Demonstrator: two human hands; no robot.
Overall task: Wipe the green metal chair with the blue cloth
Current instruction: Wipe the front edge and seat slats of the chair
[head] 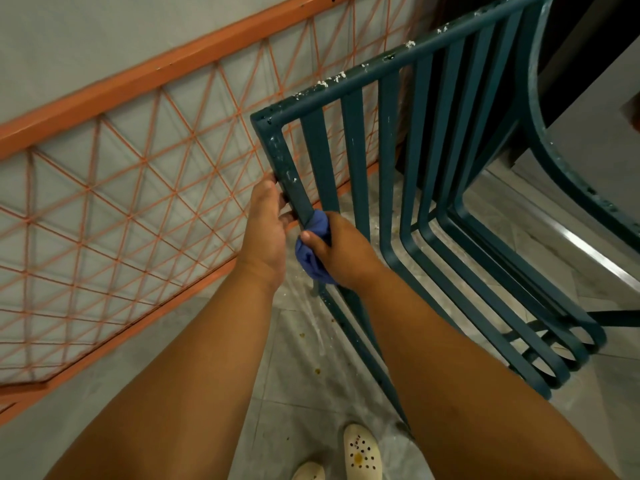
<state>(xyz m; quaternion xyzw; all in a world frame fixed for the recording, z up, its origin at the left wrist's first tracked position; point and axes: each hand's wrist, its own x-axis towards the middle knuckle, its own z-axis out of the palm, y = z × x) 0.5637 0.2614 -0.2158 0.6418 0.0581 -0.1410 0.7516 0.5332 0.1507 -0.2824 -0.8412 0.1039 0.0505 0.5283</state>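
So the green metal chair is standing on the tiled floor right next to an orange frame strung with a criss-cross of orange cord, which is leaning against the pale wall. The chair is all slats, running down the back and curving into the seat, and its top rail is speckled with white flaky bits, with more chipped spots down the side post.

The person is standing behind the chair's back corner, both arms reaching out over it. The left hand is gripping the side post of the backrest, fingers curled around the far side of the bar, just below the top corner. The right hand is sitting just beneath it on the same post, clutching the blue cloth bunched up in its fist and pressing it around the bar. The thumb is lying over the cloth and the rest of the fabric is hanging out below the palm. The two hands are nearly touching.

Down at the bottom, a pair of cream clogs with holes in them is poking into view on the floor, and the tiles around there are looking streaky, with a few yellowish spots.
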